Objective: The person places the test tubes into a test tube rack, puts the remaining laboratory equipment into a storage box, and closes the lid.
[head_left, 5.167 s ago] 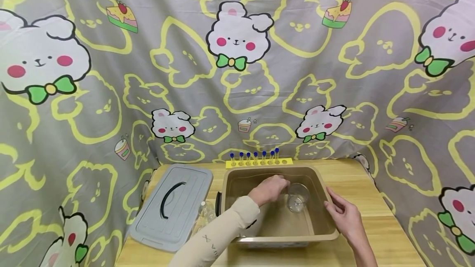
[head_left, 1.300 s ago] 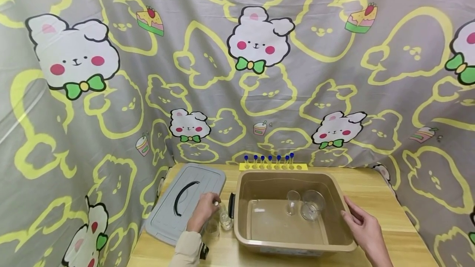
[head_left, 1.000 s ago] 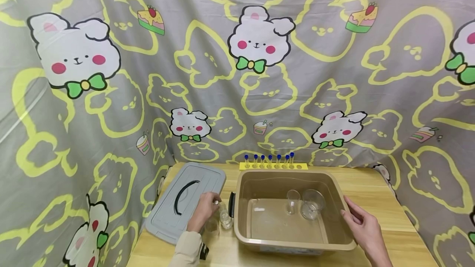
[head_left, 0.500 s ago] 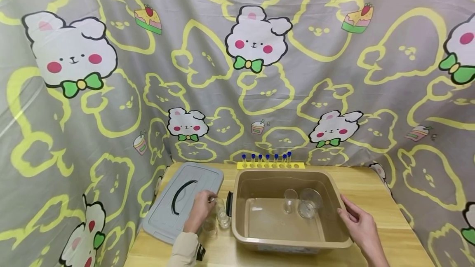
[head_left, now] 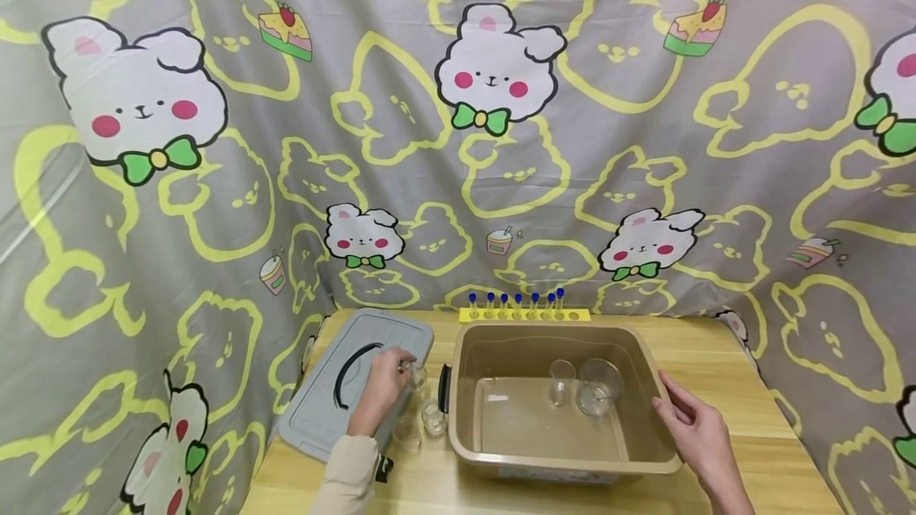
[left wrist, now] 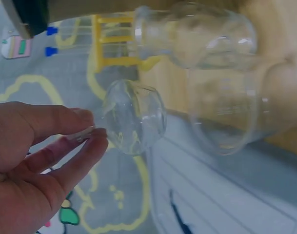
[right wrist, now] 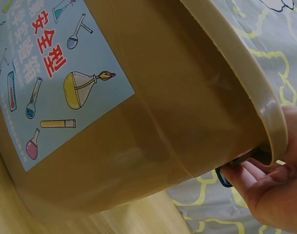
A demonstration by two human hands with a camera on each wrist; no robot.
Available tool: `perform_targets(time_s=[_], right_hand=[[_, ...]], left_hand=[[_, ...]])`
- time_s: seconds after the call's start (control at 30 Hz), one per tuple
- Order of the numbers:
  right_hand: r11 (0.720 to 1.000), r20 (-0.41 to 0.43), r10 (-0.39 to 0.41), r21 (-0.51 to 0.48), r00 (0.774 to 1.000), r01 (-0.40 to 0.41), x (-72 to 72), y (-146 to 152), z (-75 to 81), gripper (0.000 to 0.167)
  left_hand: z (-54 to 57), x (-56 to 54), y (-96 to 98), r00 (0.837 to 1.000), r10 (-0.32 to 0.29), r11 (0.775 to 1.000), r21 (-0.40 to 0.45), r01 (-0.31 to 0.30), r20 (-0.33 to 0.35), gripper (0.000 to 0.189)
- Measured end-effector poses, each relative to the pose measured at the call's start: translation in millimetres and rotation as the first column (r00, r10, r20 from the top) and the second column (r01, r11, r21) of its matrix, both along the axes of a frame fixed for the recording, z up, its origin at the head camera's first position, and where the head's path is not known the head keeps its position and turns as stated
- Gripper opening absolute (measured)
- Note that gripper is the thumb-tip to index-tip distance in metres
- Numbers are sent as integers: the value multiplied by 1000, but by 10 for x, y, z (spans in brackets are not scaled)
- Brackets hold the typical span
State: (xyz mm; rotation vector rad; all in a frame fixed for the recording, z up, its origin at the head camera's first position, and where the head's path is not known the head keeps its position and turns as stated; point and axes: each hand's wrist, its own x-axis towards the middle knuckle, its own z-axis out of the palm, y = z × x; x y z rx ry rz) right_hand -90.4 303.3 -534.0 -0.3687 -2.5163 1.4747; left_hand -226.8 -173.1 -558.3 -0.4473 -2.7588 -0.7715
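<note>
At nine o'clock from the brown rectangular plastic bin, the left hand pinches a clear rounded glass piece, thumb and fingertips nearly meeting; at three o'clock, the right hand grips the bin's rim, fingers curled.

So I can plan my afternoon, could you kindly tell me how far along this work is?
Seemingly done: a narrow glass and a wider one are in the brown bin. In hand: the left hand pinches a clear glass piece outside it; the right hand holds the rim. Probably left: the flask and beaker beside the bin, and the grey lid, now off.
</note>
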Motion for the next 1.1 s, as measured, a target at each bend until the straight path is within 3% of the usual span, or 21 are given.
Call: perform_targets(time_s=[0.13,0.37,0.67,1.1], right_hand=[[1000,-3,4,7,1000,-4,-10,9,7,53],[1000,-9,4,11,1000,-4,-25,17,13,52],[1000,-8,2,3,1000,-2,-17,20,20,52],[1000,-16,3,-18,1000,-3,8,2,1,53]], left_hand=[[140,-8,27,1000,-18,1000,10,18,11,27],[416,-12,101,998,-32,999,11,32,-61,25],[831,31,237,998,-33,998,-45,31,-48,21],[1163,19,426,991,-128,988,-96,122,-49,24]])
